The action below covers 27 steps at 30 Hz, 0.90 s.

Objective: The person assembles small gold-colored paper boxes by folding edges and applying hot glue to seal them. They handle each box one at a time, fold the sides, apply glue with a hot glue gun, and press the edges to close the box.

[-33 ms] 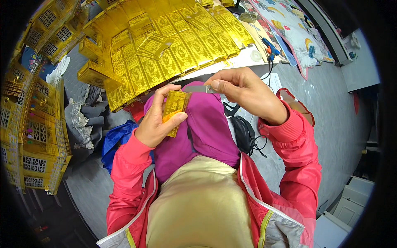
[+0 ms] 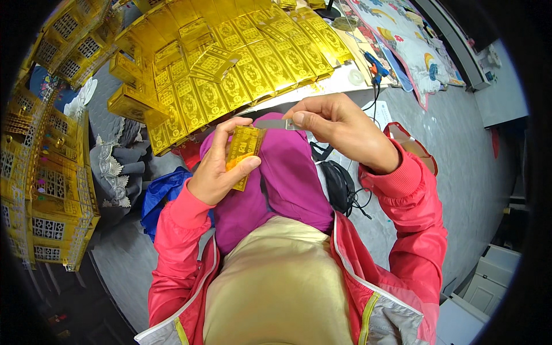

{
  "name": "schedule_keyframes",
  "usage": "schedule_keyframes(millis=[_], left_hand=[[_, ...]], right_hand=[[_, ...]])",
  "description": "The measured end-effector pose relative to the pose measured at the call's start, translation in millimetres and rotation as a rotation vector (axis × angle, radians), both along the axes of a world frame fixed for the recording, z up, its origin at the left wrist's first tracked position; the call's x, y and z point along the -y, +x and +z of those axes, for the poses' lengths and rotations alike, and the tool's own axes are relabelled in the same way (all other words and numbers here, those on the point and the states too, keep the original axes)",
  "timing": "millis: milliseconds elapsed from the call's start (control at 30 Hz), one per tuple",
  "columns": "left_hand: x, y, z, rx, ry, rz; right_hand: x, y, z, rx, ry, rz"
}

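Observation:
My left hand (image 2: 215, 164) grips a small gold embossed paper box (image 2: 244, 148) above my lap, thumb on its near face and fingers behind it. My right hand (image 2: 336, 123) pinches a thin grey flat strip (image 2: 271, 123) with a pale, silvery end between thumb and forefinger. The strip points left, and its far end reaches the top corner of the gold box; whether it touches the box I cannot tell. Beyond both hands, rows of gold embossed panels (image 2: 233, 86) cover the worktable.
A large gold paper model building (image 2: 49, 184) stands at left. A blue glue gun (image 2: 376, 68) with a black cord and a roll of clear tape (image 2: 356, 77) lie right of the panels. Near my legs are a blue bag (image 2: 161, 195), a black bag (image 2: 336, 184) and a red-edged bag (image 2: 411, 144).

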State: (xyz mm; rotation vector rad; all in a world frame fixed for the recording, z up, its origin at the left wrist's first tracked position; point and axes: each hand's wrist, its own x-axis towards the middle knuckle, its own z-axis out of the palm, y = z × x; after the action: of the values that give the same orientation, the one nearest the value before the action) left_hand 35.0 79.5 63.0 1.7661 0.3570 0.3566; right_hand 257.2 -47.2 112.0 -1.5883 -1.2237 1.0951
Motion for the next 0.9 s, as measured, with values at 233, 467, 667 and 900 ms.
schedule_keyframes(millis=[233, 467, 667, 900], left_hand=[[-2.0, 1.3, -0.2, -0.003, 0.001, -0.023], [-1.1, 1.8, -1.6, -0.001, -0.025, -0.036], [-3.3, -0.6, -1.0, -0.04, -0.068, -0.052], [-2.4, 1.8, -1.7, -0.055, -0.069, -0.08]], right_hand=[[0.0, 3.3, 4.3, -0.062, -0.03, 0.017], [-2.2, -0.9, 4.8, -0.002, -0.019, 0.0], [-0.6, 3.7, 2.7, -0.083, -0.019, 0.003], [-0.7, 4.0, -2.4, -0.021, 0.004, -0.002]])
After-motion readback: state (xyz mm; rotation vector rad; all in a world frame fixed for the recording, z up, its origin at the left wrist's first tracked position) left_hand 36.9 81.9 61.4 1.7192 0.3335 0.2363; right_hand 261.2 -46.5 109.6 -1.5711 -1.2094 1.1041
